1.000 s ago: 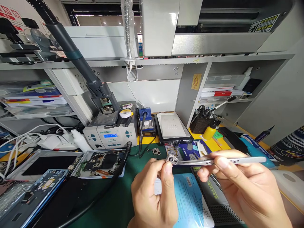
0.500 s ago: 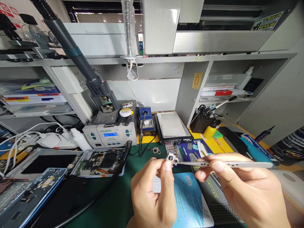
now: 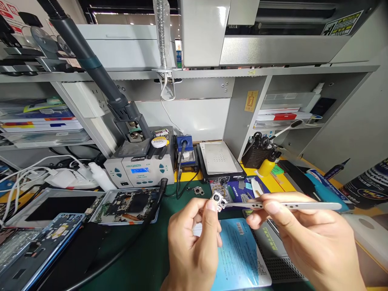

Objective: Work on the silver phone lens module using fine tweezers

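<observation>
Between the thumb and fingers of my left hand [image 3: 194, 242] is a small phone camera module [image 3: 218, 200] with a metal frame and a dark round lens. My right hand [image 3: 309, 234] is closed around metal tweezers [image 3: 291, 206], held almost level. The tweezers' tips point left and reach the right edge of the module; whether they grip it or only touch it, I cannot tell. A second small module [image 3: 198, 190] lies on the green mat behind my left hand. Below both hands is a blue printed packet [image 3: 242, 254].
A hot air station [image 3: 139, 167] stands at the back left, its black hose [image 3: 121, 250] crossing the mat. Opened phone parts [image 3: 130, 206] lie at left. Behind my hands sits a flat heating plate [image 3: 221, 161]. A yellow bottle [image 3: 268, 165] and a black tool holder [image 3: 256, 155] are at right.
The tweezers and my right hand have shifted slightly left and up. My left hand still holds the camera module, in nearly the same place. The whole view has moved a little.
</observation>
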{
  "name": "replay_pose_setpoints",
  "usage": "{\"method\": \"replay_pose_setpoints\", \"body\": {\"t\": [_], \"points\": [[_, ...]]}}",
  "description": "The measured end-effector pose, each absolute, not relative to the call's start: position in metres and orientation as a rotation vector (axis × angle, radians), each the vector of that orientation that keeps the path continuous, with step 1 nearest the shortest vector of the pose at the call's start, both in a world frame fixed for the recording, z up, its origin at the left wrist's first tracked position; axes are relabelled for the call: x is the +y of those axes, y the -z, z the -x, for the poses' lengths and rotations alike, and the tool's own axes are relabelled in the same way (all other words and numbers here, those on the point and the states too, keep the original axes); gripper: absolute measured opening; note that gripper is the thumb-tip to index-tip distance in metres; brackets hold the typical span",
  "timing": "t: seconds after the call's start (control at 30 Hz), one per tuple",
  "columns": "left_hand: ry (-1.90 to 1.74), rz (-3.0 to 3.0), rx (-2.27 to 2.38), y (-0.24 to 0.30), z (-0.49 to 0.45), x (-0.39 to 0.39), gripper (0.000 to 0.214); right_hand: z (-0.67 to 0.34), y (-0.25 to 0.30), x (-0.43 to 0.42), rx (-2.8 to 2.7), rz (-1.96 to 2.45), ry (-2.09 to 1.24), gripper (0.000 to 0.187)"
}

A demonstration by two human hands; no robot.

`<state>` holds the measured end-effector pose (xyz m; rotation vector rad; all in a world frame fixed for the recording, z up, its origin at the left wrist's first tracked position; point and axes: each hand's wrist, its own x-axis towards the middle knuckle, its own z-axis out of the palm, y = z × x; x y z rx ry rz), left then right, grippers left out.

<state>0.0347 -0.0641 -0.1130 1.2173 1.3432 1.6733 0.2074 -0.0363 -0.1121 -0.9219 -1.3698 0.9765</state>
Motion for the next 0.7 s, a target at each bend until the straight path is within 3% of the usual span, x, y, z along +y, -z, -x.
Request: {"method": "replay_pose_setpoints", "body": {"t": [0.7], "points": [[-1.711, -1.281, 1.357, 0.1184, -0.0357, -0.0639, 0.035, -0.2086, 0.1143, -0.0325, -1.314, 0.813, -1.069, 0.008]]}}
